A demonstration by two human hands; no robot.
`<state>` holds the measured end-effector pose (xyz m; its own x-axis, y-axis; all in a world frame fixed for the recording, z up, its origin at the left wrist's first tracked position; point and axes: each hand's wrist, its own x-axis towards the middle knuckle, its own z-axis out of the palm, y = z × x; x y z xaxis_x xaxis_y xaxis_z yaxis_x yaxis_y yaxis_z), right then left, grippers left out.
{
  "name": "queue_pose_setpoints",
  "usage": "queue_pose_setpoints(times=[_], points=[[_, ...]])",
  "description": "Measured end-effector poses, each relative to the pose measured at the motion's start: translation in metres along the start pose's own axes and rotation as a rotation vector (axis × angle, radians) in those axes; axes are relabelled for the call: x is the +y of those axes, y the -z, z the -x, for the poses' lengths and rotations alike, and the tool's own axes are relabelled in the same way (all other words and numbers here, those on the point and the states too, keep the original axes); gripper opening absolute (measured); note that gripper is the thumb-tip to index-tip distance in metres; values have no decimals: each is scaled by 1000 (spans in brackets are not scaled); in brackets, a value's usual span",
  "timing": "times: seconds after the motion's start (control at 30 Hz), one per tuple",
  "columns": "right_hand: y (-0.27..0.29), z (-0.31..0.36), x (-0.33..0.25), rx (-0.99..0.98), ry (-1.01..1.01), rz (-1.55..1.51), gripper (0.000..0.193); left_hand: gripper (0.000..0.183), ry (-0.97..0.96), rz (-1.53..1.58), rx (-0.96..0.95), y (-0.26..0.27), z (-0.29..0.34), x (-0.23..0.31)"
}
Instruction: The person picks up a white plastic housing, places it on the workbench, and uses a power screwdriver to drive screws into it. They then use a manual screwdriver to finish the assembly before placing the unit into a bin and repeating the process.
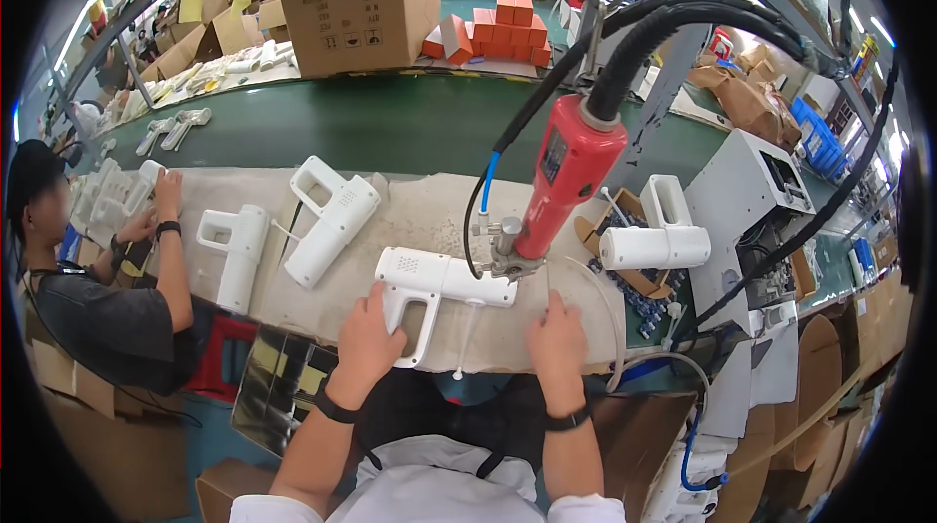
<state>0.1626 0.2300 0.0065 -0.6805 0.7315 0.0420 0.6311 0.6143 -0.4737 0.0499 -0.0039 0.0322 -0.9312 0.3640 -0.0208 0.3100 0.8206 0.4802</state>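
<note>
A white gun-shaped plastic appliance [444, 276] with a loop handle and a perforated patch lies on the beige bench cover in front of me. My left hand [369, 345] grips its handle side, index finger along the casing. Above the appliance's right end hangs a red power screwdriver [569, 172], its metal nose close over the casing; whether they touch is hidden. To the right, my right hand [557, 342] is closed near the bench surface, fingers pressed together. What it pinches, if anything, is too small to make out. A thin white cord with a small end piece hangs from the appliance.
Two more white appliances [334, 221] [234, 255] lie to the left, another [656, 235] at right over a carton of small parts. A co-worker [107, 279] handles white parts at far left. Behind run a green conveyor [410, 123], a large carton [356, 6] and orange boxes [503, 30].
</note>
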Motion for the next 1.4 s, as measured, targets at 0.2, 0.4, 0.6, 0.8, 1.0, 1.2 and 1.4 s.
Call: queue_pose_setpoints(times=[0.2, 0.4, 0.6, 0.8, 1.0, 1.2, 1.4], points=[[36, 95, -13, 144, 267, -251, 28, 75, -26, 21, 16, 2, -2, 4], [25, 74, -57, -70, 676, -51, 27, 75, -46, 17, 28, 0, -2, -3], [18, 65, -81, -215, 718, 149, 29, 73, -60, 32, 36, -1, -1, -3], [25, 57, -84, -253, 768, 105, 25, 72, -71, 55, 35, 0, -2, -8], [22, 54, -80, -272, 750, 75, 29, 77, -20, 48, -19, 4, -3, -4], [15, 21, -82, -383, 872, 21, 27, 88, -33, 89, -92, 11, -1, -3], [22, 19, -84, -446, 911, 83, 25, 85, -30, 107, -26, -4, -1, -14]])
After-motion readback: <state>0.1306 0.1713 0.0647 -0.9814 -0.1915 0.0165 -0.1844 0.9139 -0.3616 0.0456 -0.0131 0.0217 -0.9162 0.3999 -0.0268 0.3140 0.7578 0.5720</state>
